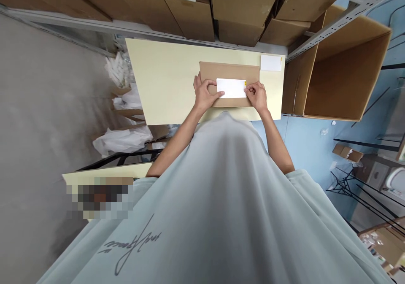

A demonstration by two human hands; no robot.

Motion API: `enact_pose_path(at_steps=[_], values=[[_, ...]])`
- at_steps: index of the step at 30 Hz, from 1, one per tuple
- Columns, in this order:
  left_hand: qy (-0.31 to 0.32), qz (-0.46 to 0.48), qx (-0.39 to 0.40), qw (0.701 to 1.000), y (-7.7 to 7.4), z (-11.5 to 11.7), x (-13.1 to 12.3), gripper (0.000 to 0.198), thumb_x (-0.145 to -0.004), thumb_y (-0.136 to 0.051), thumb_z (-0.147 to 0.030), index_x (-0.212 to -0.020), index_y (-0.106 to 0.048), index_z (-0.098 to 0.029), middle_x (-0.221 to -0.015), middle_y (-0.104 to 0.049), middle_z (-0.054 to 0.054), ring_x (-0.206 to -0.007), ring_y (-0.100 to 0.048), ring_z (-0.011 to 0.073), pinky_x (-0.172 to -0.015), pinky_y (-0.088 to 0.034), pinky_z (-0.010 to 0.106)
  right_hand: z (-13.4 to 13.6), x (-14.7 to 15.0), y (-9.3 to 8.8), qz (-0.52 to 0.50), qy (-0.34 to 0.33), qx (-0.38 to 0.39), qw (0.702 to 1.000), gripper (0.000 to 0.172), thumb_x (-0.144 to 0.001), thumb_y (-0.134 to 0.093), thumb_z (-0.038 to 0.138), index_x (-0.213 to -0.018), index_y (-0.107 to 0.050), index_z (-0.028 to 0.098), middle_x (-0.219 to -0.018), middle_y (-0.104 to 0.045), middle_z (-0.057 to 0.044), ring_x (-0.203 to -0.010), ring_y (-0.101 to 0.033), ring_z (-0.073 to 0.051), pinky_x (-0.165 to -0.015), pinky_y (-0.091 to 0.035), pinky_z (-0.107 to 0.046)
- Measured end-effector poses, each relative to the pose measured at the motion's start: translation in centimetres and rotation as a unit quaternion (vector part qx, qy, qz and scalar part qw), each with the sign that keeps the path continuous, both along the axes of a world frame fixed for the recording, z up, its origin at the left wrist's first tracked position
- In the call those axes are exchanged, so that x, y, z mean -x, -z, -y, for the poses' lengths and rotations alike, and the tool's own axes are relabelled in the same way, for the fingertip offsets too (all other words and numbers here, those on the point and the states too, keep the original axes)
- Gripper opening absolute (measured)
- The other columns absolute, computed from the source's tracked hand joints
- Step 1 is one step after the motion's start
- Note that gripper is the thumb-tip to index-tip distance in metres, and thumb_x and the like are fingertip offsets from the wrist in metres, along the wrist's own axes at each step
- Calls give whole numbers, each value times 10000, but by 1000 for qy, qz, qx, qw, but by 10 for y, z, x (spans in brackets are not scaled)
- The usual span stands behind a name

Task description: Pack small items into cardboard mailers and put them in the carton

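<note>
A flat brown cardboard box lies on the pale yellow table in front of me. Over its near half is a white rectangular label with a small yellow mark at its right end. My left hand holds the label's left end, thumb at the near corner and index finger at the far one, while its other fingers rest at the box's left edge. At the label's right end, my right hand pinches the near corner with thumb and curled fingers. Whether the label touches the box all over, I cannot tell.
A second white label lies at the far right of the table. Closed cartons line a metal shelf behind. A large open carton stands at the right. White plastic bags are at the left, near a blurred patch.
</note>
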State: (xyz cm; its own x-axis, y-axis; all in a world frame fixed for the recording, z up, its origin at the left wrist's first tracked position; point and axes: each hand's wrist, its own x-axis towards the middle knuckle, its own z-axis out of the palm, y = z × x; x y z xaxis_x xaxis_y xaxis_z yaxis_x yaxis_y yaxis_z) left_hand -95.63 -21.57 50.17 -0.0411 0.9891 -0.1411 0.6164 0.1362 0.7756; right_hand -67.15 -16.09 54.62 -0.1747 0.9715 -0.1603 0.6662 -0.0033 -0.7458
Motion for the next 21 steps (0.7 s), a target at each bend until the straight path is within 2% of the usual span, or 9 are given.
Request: enact_pose_path(at_steps=[3,6,10,12,14,16,18,21], values=[[-37,5,21,999,-7,1,-4,710,-771,-993,-735,-1248,-678,-316,-1851,-405,130,-1783,-240,462,-1425,-261,734,-1,1,3,24,-14,1,1000,263,-938,-906,443,-918,-722,256,-1031,-666,-55,-1059,-602,-281,-1138,-571,-544],[-65,16,24,997,-6,1,-6,688,-816,-977,-672,-1308,-655,-317,-1767,-495,146,-1743,-333,447,-1419,-305,708,-1,3,7,44,-19,-4,999,357,-874,-976,485,-924,-706,256,-1042,-668,-55,-1044,-599,-285,-1116,-583,-548],[-117,26,29,992,2,-2,-6,594,-918,-888,-611,-1354,-647,-288,-1656,-586,165,-1635,-493,414,-1415,-350,657,-6,12,14,80,27,-1,996,348,-961,-909,479,-876,-650,263,-984,-673,-59,-1041,-624,-293,-1124,-572,-536],[-140,14,27,990,-1,-5,-8,524,-968,-822,-606,-1344,-659,-278,-1718,-542,180,-1663,-464,422,-1418,-341,665,-10,18,16,91,60,6,994,329,-1041,-813,516,-901,-653,266,-961,-687,-71,-1061,-643,-307,-1136,-569,-543],[-150,-13,11,988,-13,-8,-13,495,-1013,-747,-613,-1352,-670,-260,-1835,-422,189,-1750,-338,443,-1430,-299,689,-10,25,13,98,86,7,991,331,-1116,-682,566,-984,-688,263,-989,-723,-101,-1117,-665,-334,-1154,-567,-571],[-106,-39,-15,994,-29,-10,-22,539,-1057,-658,-622,-1449,-661,-252,-1918,-307,161,-1819,-176,434,-1457,-206,710,-5,35,5,104,73,-12,992,398,-1176,-524,576,-1147,-735,240,-1156,-770,-168,-1259,-669,-372,-1209,-539,-615],[8,-47,-30,998,-44,-9,-33,640,-1107,-531,-619,-1628,-584,-251,-1940,-281,133,-1842,-94,395,-1481,-95,706,6,45,-5,114,-1,-35,993,508,-1207,-385,524,-1394,-732,203,-1471,-733,-221,-1488,-602,-392,-1319,-456,-639],[186,-43,-5,982,-54,-2,-41,776,-1155,-311,-587,-1815,-405,-191,-1922,-319,145,-1836,-157,340,-1504,-35,634,26,53,-17,147,-152,-27,977,634,-1205,-290,427,-1714,-560,163,-1826,-504,-165,-1758,-374,-337,-1471,-266,-575]])
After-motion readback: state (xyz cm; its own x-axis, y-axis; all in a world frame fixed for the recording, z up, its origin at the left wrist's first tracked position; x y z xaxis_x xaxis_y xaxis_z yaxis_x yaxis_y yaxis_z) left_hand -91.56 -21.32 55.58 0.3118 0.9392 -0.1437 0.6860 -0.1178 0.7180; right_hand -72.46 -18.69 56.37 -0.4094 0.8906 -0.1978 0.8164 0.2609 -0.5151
